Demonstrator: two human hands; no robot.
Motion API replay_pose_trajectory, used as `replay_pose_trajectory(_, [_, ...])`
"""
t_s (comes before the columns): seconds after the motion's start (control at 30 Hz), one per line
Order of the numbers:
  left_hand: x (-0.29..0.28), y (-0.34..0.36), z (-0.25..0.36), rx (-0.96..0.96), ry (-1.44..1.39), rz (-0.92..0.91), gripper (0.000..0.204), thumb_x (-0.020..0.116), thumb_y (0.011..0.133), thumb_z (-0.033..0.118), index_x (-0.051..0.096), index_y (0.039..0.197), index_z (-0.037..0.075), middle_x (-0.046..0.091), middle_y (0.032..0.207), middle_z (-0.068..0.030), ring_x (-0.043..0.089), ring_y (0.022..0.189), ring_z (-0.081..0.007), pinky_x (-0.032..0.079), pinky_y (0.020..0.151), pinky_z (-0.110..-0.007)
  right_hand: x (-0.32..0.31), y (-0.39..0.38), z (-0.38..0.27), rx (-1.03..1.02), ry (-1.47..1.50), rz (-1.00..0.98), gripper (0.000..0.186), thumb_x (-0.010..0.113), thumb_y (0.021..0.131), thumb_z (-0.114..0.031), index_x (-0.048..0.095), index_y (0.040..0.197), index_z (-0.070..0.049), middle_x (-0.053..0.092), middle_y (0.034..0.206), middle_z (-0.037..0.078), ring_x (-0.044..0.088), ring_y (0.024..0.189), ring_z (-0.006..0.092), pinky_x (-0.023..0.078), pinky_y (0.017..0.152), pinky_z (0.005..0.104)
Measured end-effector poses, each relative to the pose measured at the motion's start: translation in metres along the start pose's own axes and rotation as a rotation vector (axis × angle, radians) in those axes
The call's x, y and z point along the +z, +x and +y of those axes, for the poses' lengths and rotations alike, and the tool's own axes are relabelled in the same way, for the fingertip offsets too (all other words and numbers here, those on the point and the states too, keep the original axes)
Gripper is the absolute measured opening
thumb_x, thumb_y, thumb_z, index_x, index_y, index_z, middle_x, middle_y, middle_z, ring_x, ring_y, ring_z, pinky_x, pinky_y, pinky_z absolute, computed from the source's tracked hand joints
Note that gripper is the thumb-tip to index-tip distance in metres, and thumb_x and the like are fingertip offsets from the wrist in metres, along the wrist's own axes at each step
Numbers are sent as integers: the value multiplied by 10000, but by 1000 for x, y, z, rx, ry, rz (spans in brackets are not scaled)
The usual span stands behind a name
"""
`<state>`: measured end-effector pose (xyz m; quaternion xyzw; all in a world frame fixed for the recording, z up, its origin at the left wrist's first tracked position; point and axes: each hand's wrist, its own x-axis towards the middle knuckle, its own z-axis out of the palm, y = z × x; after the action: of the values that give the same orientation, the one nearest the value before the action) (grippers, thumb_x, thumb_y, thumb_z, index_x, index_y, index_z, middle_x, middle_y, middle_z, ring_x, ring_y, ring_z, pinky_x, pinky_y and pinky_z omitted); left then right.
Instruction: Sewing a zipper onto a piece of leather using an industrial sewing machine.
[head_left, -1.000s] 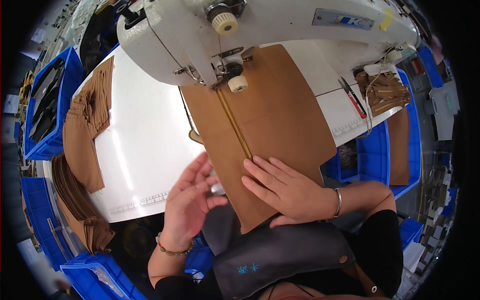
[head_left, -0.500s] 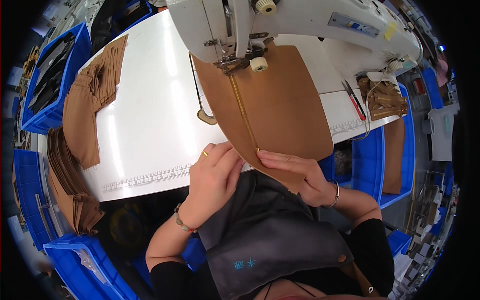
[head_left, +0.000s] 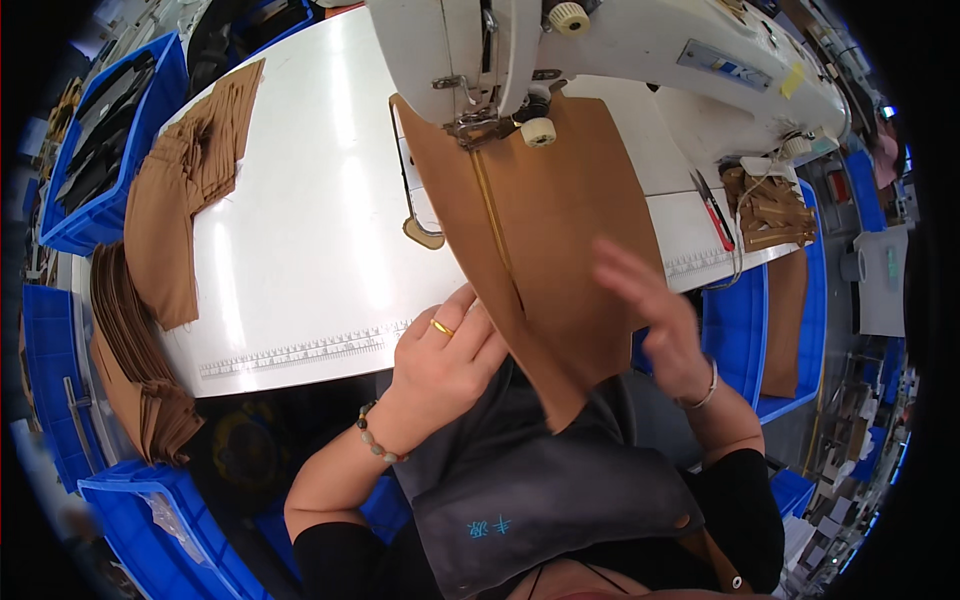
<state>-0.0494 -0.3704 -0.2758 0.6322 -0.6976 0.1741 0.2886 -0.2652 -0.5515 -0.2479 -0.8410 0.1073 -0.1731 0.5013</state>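
A brown leather-like panel [head_left: 585, 215] with a gold zipper [head_left: 492, 215] along it lies under the presser foot [head_left: 478, 130] of a white sewing machine [head_left: 600, 45]. Its near end hangs past the table edge and curls up toward me. At its left edge my left hand [head_left: 450, 355] grips the panel, with some fingertips hidden behind it. My right hand [head_left: 660, 325], blurred by motion, is off the zipper with its fingers stretched out, over the panel's right side. Nothing shows in it.
Brown pieces [head_left: 165, 240] lie at the table's left, beside a stack of brown panels [head_left: 125, 350]. Red-handled snips [head_left: 718, 222] and zipper strips [head_left: 775, 210] lie at right. Blue bins [head_left: 150, 100] stand on both sides. A ruler strip [head_left: 300, 350] runs along the front edge.
My right hand has let go of the panel's near end and moved up and right. My left hand has shifted slightly right along the edge. The panel's near corner now hangs lower.
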Motion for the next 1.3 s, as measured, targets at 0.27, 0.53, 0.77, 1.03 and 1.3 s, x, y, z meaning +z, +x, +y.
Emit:
replay_pose_trajectory(0.27, [1,-7,32,-31,270,-274,243,605,864,77,678,1051,-60,690,1191,-261,693,1128,-357,594,843,-387,-73,-3,29,557,446,145,435,528,1035,-193,488,1417,12,602,1334,142,645,1131,239,538,957,381])
replay_pose_trajectory(0.53, [0,2,35,-29,295,-283,147,586,896,110,650,891,-22,712,1136,-283,721,1069,-361,596,791,-385,-26,4,39,-198,-634,-34,353,735,852,-150,656,1131,51,709,1121,124,705,937,271,562,821,448])
replay_pose_trajectory(0.77, [0,4,36,8,350,-309,182,588,860,118,669,950,-18,706,1147,-261,702,1088,-361,585,786,-373,-31,12,40,-207,-702,-59,329,721,864,-139,659,1127,47,713,1099,112,699,939,241,563,814,426])
replay_pose_trajectory(1.03, [3,2,38,24,395,-285,164,579,867,101,659,933,-26,709,1137,-268,700,1080,-372,582,787,-364,-30,39,13,58,-335,91,281,701,884,-126,670,1111,37,718,1032,88,684,912,176,560,774,367])
replay_pose_trajectory(1.3, [8,-8,32,12,283,-212,162,570,919,142,638,862,6,712,1125,-286,720,1039,-389,592,751,-389,-14,108,15,317,65,181,246,689,898,-118,680,1096,28,719,971,70,671,876,130,554,734,321])
